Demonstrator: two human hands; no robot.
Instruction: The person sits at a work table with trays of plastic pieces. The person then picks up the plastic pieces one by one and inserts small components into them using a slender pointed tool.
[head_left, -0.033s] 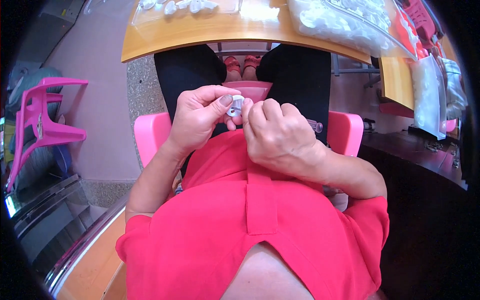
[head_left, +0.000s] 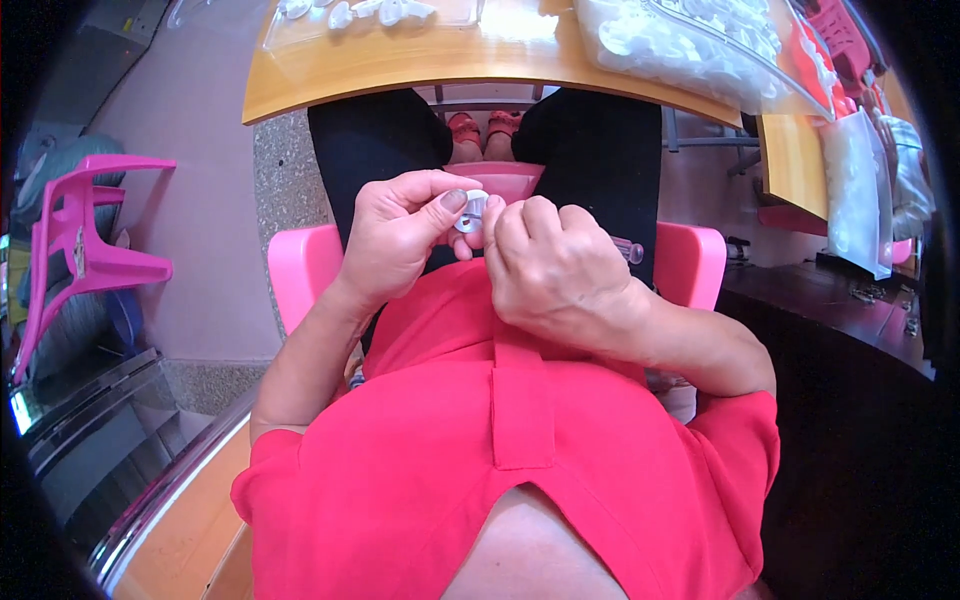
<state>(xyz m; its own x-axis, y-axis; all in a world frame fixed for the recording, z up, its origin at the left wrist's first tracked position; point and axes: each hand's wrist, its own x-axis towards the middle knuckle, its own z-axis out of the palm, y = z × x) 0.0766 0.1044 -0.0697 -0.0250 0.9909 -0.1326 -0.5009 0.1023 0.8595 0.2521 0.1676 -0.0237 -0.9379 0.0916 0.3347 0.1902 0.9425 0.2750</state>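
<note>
Above my lap, my left hand (head_left: 395, 240) pinches a small white and clear round plastic piece (head_left: 470, 212) between thumb and fingers. My right hand (head_left: 560, 265) is closed, its thumb and fingertips right up against that piece. From behind the right hand's knuckles sticks out the end of a clear, purplish tool handle (head_left: 630, 250), shaped like a screwdriver's. The front of this tool is hidden inside the fist, so whether its tip touches the piece does not show.
Beyond my knees runs a wooden table (head_left: 420, 68). On it are a clear tray (head_left: 470, 15) with white parts and a bag (head_left: 680, 55) heaped with similar ones. Pink chair arms (head_left: 695, 265) flank me; a pink plastic chair (head_left: 105, 262) lies left, a dark bench (head_left: 790, 295) right.
Barely anything differs. My right hand and the tool handle have shifted very slightly; the piece stays in my left fingers.
</note>
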